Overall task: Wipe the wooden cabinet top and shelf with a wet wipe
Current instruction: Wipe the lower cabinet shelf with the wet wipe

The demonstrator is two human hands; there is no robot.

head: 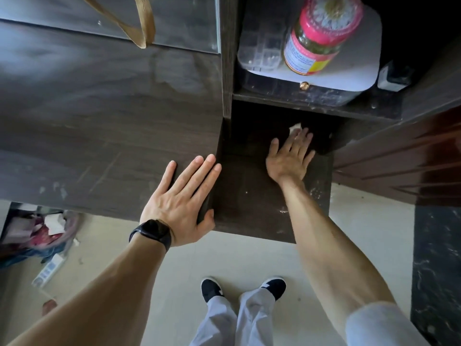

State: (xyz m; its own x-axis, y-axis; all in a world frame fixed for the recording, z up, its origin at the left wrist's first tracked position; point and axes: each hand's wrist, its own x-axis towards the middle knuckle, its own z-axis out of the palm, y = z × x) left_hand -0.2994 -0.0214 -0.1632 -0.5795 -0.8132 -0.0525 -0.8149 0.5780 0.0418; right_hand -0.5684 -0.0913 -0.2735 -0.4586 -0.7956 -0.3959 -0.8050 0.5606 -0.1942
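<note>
The dark wooden cabinet top (99, 126) fills the left of the head view. My left hand (179, 196), with a black watch on the wrist, rests flat on its near right corner, thumb over the edge. To the right and lower lies the dark shelf (249, 191). My right hand (290, 156) reaches deep over it with straight fingers, pressing a white wet wipe (295, 127) onto the shelf. Only a corner of the wipe shows past my fingertips.
Above the shelf, a higher compartment holds a pink-lidded jar (321, 36), a clear plastic organiser (259, 51) and a white tray (359, 61). A tan strap (142, 26) hangs at the top. Clutter (42, 231) lies on the floor at the left. A brown door (409, 158) stands right.
</note>
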